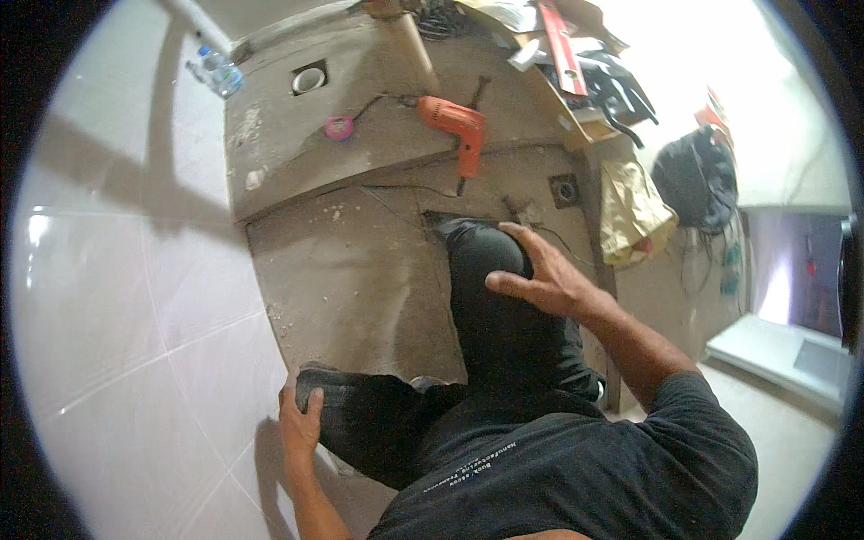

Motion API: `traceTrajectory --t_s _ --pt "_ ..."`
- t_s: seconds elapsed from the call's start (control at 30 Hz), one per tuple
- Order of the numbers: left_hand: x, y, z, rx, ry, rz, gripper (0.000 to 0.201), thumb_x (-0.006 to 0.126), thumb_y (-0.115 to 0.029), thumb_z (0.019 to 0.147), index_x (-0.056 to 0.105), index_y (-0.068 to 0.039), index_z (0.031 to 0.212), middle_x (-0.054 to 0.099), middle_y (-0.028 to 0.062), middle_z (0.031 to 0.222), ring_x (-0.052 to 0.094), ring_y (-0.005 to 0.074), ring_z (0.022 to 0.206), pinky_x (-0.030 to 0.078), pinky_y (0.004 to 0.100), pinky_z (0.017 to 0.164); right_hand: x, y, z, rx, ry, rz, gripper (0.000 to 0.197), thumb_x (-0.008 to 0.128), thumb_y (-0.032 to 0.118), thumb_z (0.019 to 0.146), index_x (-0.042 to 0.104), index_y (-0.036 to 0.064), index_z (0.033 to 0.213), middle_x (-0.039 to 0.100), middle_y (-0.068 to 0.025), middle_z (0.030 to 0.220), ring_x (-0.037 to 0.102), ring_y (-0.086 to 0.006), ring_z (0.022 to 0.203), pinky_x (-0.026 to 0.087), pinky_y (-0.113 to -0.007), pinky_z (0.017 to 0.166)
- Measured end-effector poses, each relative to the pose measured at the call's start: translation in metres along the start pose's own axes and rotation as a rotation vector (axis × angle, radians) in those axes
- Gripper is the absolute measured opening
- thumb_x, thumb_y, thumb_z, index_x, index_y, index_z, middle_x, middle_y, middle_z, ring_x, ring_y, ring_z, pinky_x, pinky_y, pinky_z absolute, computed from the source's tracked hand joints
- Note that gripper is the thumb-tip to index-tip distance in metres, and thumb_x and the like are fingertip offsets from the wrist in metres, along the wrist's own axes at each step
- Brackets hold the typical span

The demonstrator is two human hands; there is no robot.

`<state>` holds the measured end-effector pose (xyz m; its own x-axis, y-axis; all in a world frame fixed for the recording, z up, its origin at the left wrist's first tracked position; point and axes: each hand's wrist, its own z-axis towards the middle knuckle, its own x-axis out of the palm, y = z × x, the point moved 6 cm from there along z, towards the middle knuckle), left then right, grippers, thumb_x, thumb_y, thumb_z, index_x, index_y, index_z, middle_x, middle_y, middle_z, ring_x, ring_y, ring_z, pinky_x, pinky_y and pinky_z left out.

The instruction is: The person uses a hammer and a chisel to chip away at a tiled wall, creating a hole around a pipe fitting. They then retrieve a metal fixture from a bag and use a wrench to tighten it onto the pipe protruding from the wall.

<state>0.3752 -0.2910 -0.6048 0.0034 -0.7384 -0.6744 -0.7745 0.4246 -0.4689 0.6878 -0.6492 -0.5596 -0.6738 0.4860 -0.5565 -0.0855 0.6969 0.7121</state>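
Note:
My left hand (301, 421) rests on my left knee, with its thumb on top and its fingers partly hidden along the outer side. My right hand (551, 277) lies on my right knee, thumb and fingers spread apart. Both hands are empty. Ahead of my right knee, an orange power drill (457, 129) lies on the bare concrete floor (351, 279); a dark cord trails from its handle. To its left sits a small pink round object (338, 128), its kind unclear.
White wall tiles (99, 297) rise close on my left. Clear plastic bottles (219, 74) stand far left, near a round pipe opening (309, 81). Far right are a cardboard box (589, 129) with a red spirit level (562, 49), a cream bag (633, 211) and a dark bag (695, 180). A square drain (564, 190) lies nearer.

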Motion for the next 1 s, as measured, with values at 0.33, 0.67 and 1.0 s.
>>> traceTrajectory --t_s 0.33,0.67,1.0 --pt "0.018 -0.024 0.010 0.593 -0.078 0.272 0.053 0.054 -0.041 0.102 0.048 -0.021 0.150 0.038 0.0243 0.155 0.039 0.0437 0.142 0.035 0.0574 0.114 -0.086 0.047 -0.064 -0.078 -0.653 -0.170 0.022 0.061 0.020 0.101 0.070 0.0001 0.103 0.071 -0.0118 0.080 0.070 -0.0247 0.073 0.054 -0.038 0.065" --pt "0.011 0.006 0.070 0.162 0.077 0.272 0.045 0.060 -0.038 0.100 0.069 0.005 0.110 0.068 0.0288 0.112 0.062 0.0465 0.105 0.048 0.0484 0.095 -0.067 0.211 -0.090 -1.021 -0.351 -0.262 0.013 0.072 0.017 0.090 0.066 0.0097 0.082 0.073 -0.0082 0.085 0.070 -0.0197 0.080 0.057 -0.034 0.068" --pt "-0.001 0.140 0.043 -0.434 -0.022 -0.089 0.041 0.050 -0.032 0.103 0.069 0.005 0.106 0.065 0.0135 0.077 0.061 0.0243 0.073 0.048 0.0397 0.069 -0.367 -0.196 0.191 0.140 -0.882 -0.823 0.052 0.065 0.046 0.096 0.063 0.0051 0.129 0.073 -0.0161 0.112 0.071 -0.0317 0.103 0.054 -0.041 0.092"
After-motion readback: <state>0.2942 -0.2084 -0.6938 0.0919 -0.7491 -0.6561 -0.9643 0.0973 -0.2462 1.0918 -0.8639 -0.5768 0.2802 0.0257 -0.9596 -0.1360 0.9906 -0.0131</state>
